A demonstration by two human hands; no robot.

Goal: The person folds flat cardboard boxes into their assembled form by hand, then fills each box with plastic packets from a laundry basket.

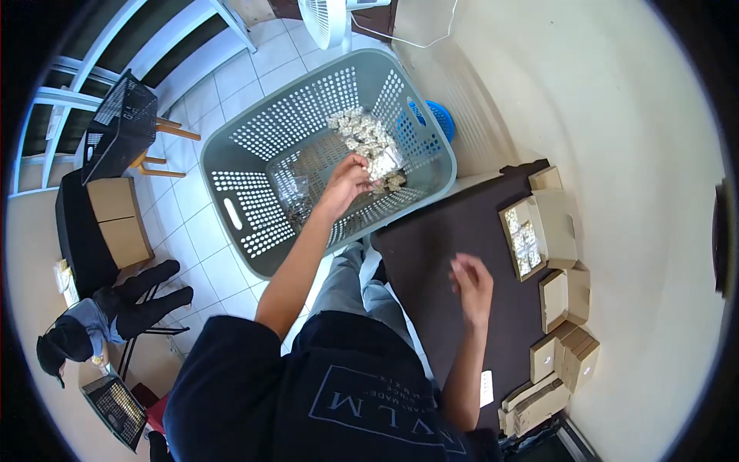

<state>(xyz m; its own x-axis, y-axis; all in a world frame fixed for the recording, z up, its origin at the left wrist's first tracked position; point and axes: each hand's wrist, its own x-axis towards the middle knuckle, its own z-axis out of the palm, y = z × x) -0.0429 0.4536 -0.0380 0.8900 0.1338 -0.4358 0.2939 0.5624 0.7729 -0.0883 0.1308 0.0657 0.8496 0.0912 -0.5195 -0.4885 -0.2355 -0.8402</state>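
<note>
My left hand point(348, 185) reaches into a large grey-green plastic laundry basket point(254, 223). Its fingers are closed on the edge of a clear plastic packet of off-white pieces point(385, 163). More off-white pieces in clear packaging point(354, 127) extend beyond it toward the basket's far side. Brownish pieces point(394, 182) show below the packet, and another clear bag point(296, 189) lies deeper in the basket. Over the dark table point(423, 262), my right hand point(472, 286) is empty, with its fingers loosely bent and apart.
Cardboard boxes line the table by the wall; one open box point(523, 239) contains similar off-white packets. A white fan point(325, 21) and a blue basket point(440, 121) stand beyond the large basket. At left are a black crate point(122, 123) on a stool and a seated person point(100, 316).
</note>
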